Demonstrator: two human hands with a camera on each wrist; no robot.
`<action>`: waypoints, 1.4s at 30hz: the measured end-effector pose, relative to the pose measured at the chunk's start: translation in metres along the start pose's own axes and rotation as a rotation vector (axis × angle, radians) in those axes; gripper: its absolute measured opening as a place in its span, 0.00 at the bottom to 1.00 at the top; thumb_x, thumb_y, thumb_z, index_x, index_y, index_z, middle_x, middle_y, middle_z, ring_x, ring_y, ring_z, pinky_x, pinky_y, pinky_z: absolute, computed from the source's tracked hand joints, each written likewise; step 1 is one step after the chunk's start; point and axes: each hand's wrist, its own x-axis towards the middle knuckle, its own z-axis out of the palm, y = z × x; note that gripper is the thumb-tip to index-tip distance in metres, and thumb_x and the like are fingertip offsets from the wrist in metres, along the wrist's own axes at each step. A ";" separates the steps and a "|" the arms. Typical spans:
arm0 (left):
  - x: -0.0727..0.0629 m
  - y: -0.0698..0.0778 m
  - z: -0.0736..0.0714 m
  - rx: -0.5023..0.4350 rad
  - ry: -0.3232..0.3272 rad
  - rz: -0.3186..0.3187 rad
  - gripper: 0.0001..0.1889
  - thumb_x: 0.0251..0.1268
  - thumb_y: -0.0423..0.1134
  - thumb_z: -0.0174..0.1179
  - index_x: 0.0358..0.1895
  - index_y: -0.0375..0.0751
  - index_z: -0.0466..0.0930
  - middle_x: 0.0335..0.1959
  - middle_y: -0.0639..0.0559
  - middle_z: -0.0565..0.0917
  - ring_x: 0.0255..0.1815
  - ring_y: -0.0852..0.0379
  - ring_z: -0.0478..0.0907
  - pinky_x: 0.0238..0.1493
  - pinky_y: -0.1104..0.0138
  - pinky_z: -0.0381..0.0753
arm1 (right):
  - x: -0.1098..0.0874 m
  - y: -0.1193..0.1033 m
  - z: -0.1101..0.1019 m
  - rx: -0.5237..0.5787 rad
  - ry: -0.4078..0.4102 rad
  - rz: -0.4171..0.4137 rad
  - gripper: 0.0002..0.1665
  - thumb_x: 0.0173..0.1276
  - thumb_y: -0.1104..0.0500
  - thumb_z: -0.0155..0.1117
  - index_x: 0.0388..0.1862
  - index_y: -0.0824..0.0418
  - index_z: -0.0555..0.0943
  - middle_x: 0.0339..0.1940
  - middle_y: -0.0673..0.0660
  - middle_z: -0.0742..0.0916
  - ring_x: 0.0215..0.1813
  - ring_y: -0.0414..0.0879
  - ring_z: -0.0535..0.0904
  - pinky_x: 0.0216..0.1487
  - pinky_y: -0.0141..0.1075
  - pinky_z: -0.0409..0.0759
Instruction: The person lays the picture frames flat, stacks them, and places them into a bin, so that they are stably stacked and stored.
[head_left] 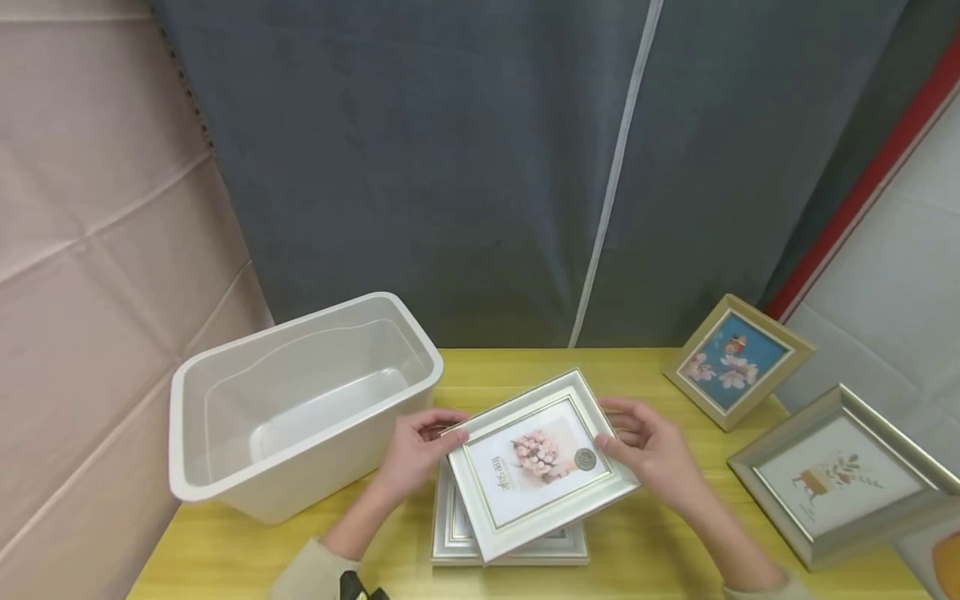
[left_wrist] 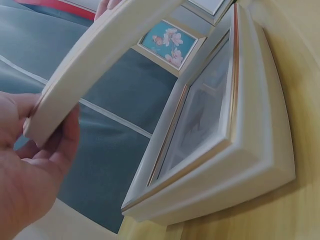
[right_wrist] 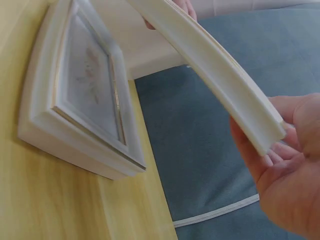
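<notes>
A white picture frame with a floral print is held tilted above the table between both hands. My left hand pinches its left edge, thumb on the front and fingers behind. On the opposite edge my right hand grips the same way. Beneath it lies another silvery-white frame, mostly covered in the head view; in the left wrist view this lower frame rests flat on the wood, apart from the held one. The right wrist view shows the held frame's edge in my right fingers.
A deep off-white bin stands to the left, its inside visible. Propped at the right are a gold frame with a blossom picture and a larger silver frame. A grey curtain hangs behind the yellow wooden table.
</notes>
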 end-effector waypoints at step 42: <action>0.008 -0.054 -0.003 0.275 0.107 -0.054 0.10 0.64 0.30 0.69 0.46 0.32 0.88 0.39 0.48 0.87 0.32 0.57 0.73 0.31 0.71 0.74 | -0.038 0.045 0.045 0.027 -0.120 0.168 0.38 0.62 0.69 0.73 0.69 0.78 0.69 0.45 0.67 0.87 0.32 0.46 0.86 0.33 0.39 0.88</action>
